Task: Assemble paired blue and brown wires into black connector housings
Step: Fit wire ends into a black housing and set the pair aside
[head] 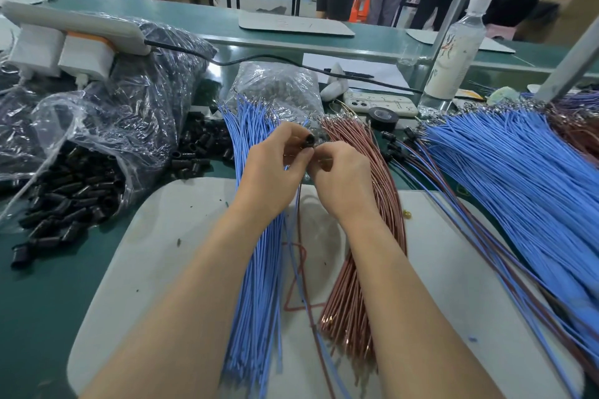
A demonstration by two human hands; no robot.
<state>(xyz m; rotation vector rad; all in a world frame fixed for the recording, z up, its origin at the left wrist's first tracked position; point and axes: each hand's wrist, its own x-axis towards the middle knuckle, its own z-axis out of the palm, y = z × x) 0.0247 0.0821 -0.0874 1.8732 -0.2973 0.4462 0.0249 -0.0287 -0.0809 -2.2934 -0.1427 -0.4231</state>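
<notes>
Pinching a black connector housing [308, 140] between thumb and forefinger of the left grip [272, 168], just above the bench; curling the right grip [343, 178] tight on the end of a loose wire pair [298, 204], fingertips touching the housing, the entry point itself hiding behind them. Trailing that blue-and-brown pair down between the wrists onto the grey mat [155, 253]. Flanking the hands closely with a blue wire bundle [256, 269] under the left wrist and a brown wire bundle [356, 285] under the right, leaving only a narrow strip of mat between them. Leaving wider bare mat toward its rounded left edge. Crowding the green bench [39, 301] beyond: loose housings [201, 149] and a spilling plastic bag [97, 126] to the left, a tape roll [382, 118] ahead, a broad blue wire fan [518, 178] overlapping the mat's right edge.
</notes>
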